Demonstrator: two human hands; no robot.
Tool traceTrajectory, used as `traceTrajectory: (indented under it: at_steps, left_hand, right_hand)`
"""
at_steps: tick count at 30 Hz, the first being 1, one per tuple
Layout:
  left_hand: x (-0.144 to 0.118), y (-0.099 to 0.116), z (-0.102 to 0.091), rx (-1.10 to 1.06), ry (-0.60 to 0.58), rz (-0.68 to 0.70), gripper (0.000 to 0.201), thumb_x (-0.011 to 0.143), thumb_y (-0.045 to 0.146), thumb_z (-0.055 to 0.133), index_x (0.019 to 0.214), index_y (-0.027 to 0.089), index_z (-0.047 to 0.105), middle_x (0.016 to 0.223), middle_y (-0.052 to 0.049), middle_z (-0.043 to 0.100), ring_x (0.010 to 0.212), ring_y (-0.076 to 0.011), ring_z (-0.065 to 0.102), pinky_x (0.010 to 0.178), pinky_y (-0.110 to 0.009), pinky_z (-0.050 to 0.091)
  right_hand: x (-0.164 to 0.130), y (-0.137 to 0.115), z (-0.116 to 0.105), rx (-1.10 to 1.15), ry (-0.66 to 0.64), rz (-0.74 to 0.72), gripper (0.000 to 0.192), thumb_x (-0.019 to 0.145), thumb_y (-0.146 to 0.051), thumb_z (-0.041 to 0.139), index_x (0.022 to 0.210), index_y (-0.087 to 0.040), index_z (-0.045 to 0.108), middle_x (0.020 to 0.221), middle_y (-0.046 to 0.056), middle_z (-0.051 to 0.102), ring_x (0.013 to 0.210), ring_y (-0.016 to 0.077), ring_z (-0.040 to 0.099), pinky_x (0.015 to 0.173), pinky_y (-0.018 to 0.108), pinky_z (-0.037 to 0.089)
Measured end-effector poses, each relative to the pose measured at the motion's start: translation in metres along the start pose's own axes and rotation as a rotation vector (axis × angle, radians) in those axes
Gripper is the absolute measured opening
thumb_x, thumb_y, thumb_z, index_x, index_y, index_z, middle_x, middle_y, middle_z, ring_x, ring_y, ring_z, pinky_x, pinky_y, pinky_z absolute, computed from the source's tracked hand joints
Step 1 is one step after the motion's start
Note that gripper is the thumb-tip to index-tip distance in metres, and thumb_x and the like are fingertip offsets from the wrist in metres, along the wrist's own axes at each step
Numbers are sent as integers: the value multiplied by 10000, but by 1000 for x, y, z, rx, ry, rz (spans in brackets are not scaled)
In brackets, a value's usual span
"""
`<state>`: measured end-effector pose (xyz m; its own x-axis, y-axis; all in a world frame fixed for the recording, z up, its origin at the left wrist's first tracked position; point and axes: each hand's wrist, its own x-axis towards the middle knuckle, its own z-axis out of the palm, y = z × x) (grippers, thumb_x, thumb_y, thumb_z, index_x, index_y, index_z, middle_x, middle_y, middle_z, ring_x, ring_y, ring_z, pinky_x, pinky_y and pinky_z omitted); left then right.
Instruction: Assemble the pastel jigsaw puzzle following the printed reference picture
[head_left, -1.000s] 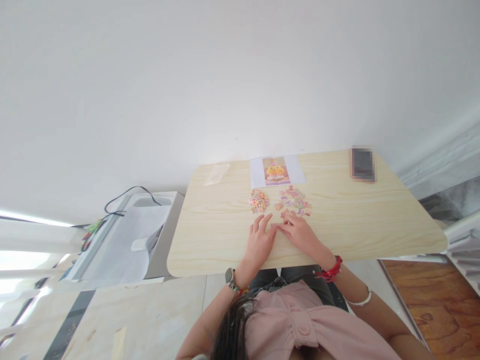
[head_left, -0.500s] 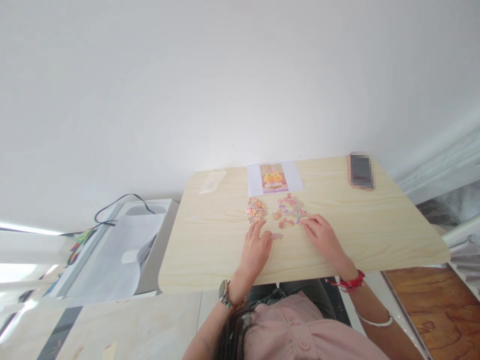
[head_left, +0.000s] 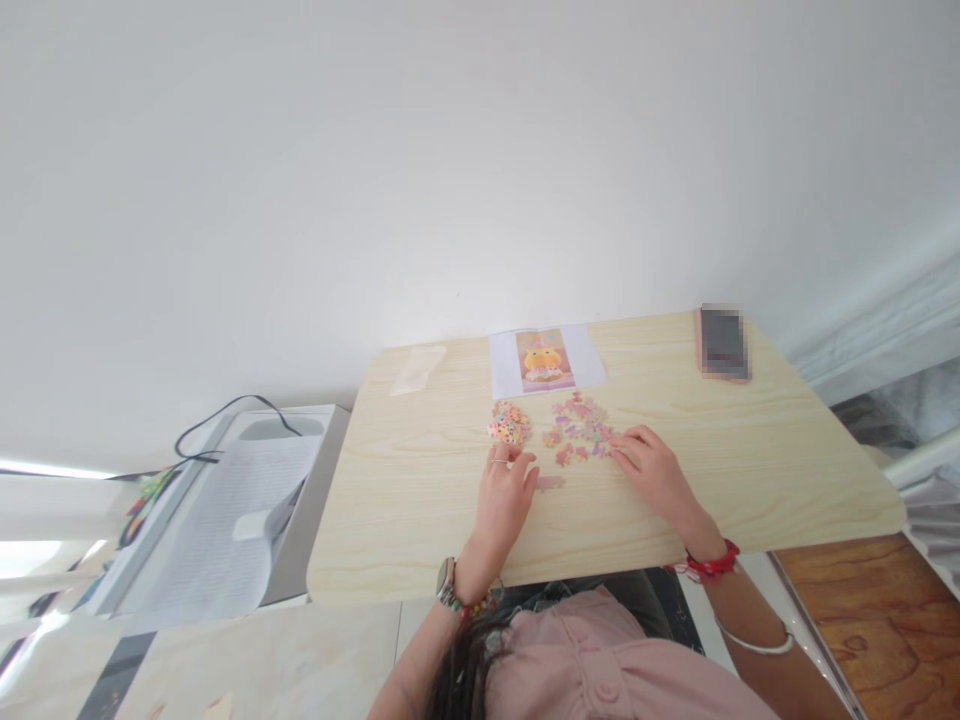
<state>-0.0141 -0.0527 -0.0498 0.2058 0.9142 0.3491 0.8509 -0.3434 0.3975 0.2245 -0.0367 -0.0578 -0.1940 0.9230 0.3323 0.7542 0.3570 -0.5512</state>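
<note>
On the pale wooden table (head_left: pixel 720 470) lie small pink jigsaw pieces. A joined cluster (head_left: pixel 508 423) sits to the left and a loose scatter (head_left: pixel 577 428) to the right. One single piece (head_left: pixel 551 483) lies nearer me. My left hand (head_left: pixel 502 492) rests flat beside that piece, fingers curled, just below the joined cluster. My right hand (head_left: pixel 651 466) rests on the table with its fingertips at the right edge of the loose scatter. A printed reference picture (head_left: pixel 545 359) lies beyond the pieces.
A phone (head_left: pixel 723 343) lies at the table's far right. A clear plastic bag (head_left: pixel 417 369) lies at the far left corner. A white cabinet (head_left: pixel 225 500) with a black cable stands left of the table. A white wall is behind.
My hands have moved apart: the right hand went right to the edge of the loose pieces, the left stayed by the single piece. The view shifted slightly.
</note>
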Motion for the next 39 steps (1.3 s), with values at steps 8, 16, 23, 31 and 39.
traceTrajectory:
  at_steps: [8,16,23,31,39]
  left_hand:
    - [11,4,11,4,-76,-28,139,758,167,556,887,187,602,865,-45,506,821,-167,515,726,-294,472]
    - [16,13,14,22,-177,-47,146,758,142,540,875,194,611,875,-47,516,791,-157,523,674,-274,477]
    - [6,-1,2,20,-135,-73,174,740,134,556,898,189,607,892,-52,512,854,-174,522,713,-295,487]
    - [3,4,1,12,-177,-65,176,736,136,567,901,184,608,913,-52,509,873,-176,521,724,-289,484]
    - [18,16,7,18,-219,5,156,769,141,527,900,175,602,894,-56,518,812,-165,524,718,-292,471]
  right_hand:
    - [-3,-7,3,44,-26,-15,175,826,-210,455,847,-205,629,841,54,553,836,185,550,778,335,460]
    - [8,-32,24,-33,-152,-128,223,809,-169,469,950,-225,633,847,63,550,828,201,536,816,386,428]
    - [28,-39,35,-180,-246,-214,150,823,-223,496,826,-209,645,844,58,513,741,172,506,772,368,388]
    - [27,-31,40,-239,-182,-203,167,835,-208,464,769,-176,614,863,77,529,811,196,506,776,373,392]
    - [9,7,-6,-108,22,0,205,835,-220,429,819,-182,630,850,72,512,791,191,529,741,360,453]
